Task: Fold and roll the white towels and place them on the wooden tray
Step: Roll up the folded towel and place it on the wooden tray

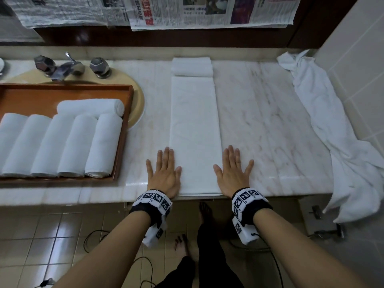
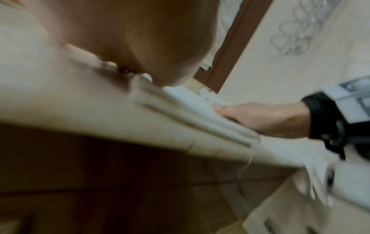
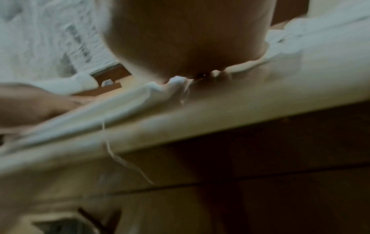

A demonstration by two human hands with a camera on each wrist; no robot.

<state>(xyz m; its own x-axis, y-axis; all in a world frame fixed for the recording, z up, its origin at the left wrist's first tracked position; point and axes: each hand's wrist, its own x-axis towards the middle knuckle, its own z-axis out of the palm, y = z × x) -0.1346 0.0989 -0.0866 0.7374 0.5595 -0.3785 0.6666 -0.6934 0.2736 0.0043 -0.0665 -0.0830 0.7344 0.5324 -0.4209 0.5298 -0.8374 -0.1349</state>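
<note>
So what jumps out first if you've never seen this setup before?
Probably the long folded white towel laid flat down the middle of the marble counter, with the left hand and right hand lying flat on either side of its near end. Next, the wooden tray at left, holding six rolled towels.

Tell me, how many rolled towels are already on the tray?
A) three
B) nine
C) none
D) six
D: the head view shows five rolled towels side by side in the tray, with a sixth roll lying crosswise behind them.
</note>
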